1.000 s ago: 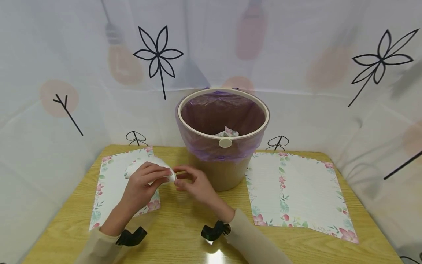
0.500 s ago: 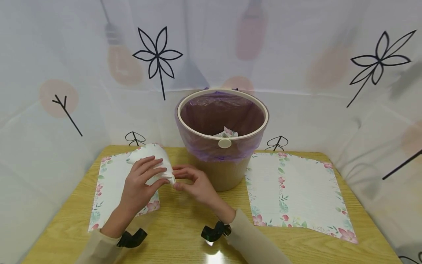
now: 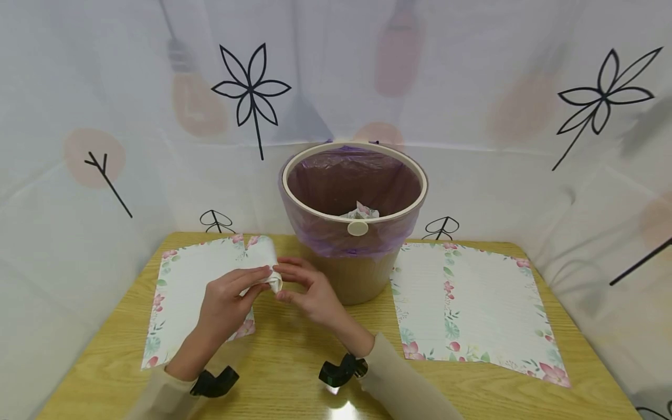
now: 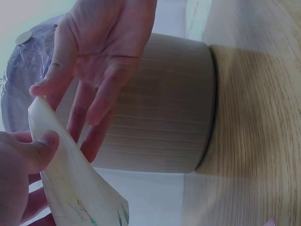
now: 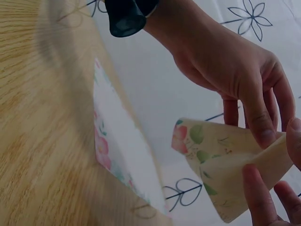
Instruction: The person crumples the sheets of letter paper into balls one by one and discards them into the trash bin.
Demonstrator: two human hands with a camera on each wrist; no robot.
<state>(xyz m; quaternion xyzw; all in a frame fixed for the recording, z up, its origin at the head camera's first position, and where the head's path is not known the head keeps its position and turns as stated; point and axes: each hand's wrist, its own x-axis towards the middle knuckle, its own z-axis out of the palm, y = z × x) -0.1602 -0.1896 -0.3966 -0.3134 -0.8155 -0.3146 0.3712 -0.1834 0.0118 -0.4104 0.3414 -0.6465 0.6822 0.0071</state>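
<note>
A white sheet of paper (image 3: 262,252) with a printed flower-and-leaf border is folded into a cone-like shape between both hands. My left hand (image 3: 226,300) grips it from the left; in the left wrist view its thumb presses flat on the paper (image 4: 77,181). At the narrow end, my right hand (image 3: 316,298) holds the paper's tip between thumb and fingers. Seen from the right wrist, the folded paper (image 5: 225,165) flares toward its printed edge. Beneath the left hand, another floral sheet (image 3: 184,291) lies on the table.
Behind the hands stands a beige bin (image 3: 349,280) with a purple liner (image 3: 362,239) over its rim. A crumpled floral paper (image 3: 362,211) shows inside it. More floral paper (image 3: 493,303) lies to the right on the wooden table (image 3: 294,373). A printed cloth (image 3: 336,70) hangs behind.
The held paper has swung from pointing left to standing upright, its wide part now narrower. My left fingers, spread over it half a second ago, have drawn together near the tip.
</note>
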